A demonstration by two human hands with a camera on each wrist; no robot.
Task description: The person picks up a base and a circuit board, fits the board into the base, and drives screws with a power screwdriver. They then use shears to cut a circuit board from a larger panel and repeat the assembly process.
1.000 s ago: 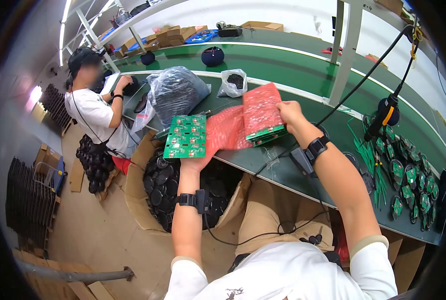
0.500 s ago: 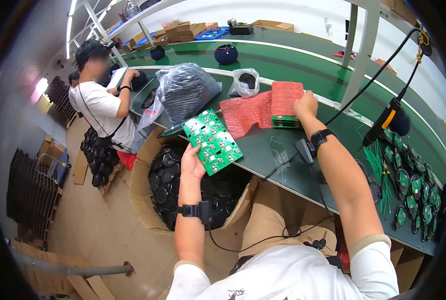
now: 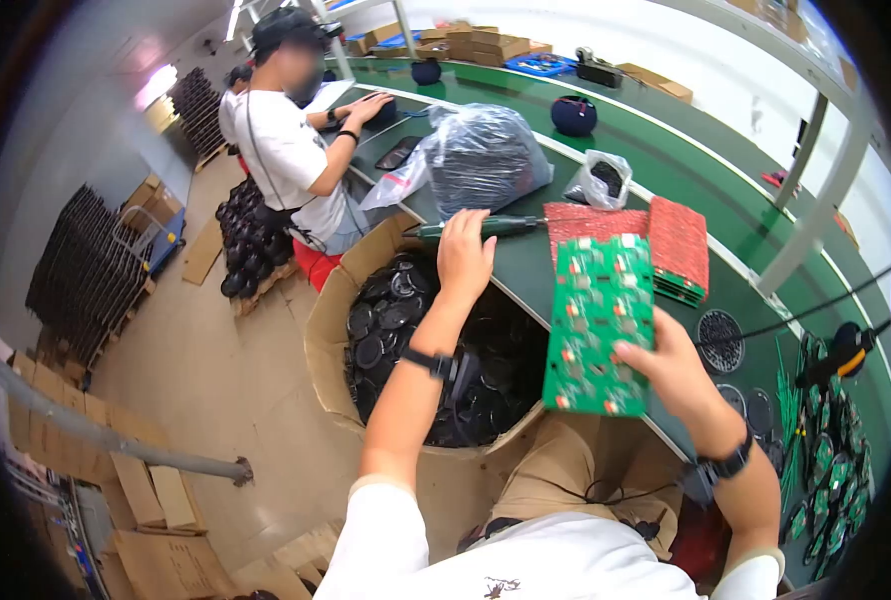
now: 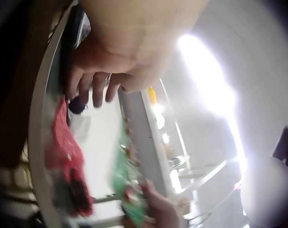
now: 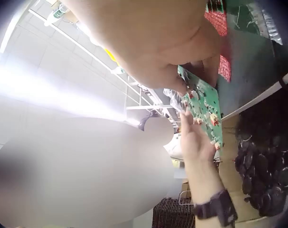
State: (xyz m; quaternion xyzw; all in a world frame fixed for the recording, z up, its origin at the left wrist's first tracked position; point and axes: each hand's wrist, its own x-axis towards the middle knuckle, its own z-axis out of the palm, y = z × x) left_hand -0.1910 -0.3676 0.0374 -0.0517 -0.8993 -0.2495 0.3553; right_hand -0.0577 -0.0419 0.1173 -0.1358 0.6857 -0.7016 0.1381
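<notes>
In the head view my right hand (image 3: 681, 375) pinches a green circuit board panel (image 3: 598, 330) at its right edge, thumb on the face with the small parts. The same panel (image 5: 205, 111) shows in the right wrist view. My left hand (image 3: 466, 255) reaches over a dark green pen-shaped electric screwdriver (image 3: 516, 225) at the bench edge, its fingers overlapping the tool. In the left wrist view that hand's fingers (image 4: 97, 90) hang loosely bent. Red bubble wrap (image 3: 576, 217) lies behind the panel, beside a red-wrapped stack of boards (image 3: 680, 245).
A big carton (image 3: 328, 350) of black round parts stands below the bench edge. On the bench are a filled clear plastic bag (image 3: 491, 160), a small bag of black bits (image 3: 601, 182) and several round board assemblies (image 3: 831, 450). Another person (image 3: 286, 150) works at the left.
The panel has passed from my left hand to my right, which has let go of the wrapped stack. My left hand has moved to the screwdriver. The view has swung left.
</notes>
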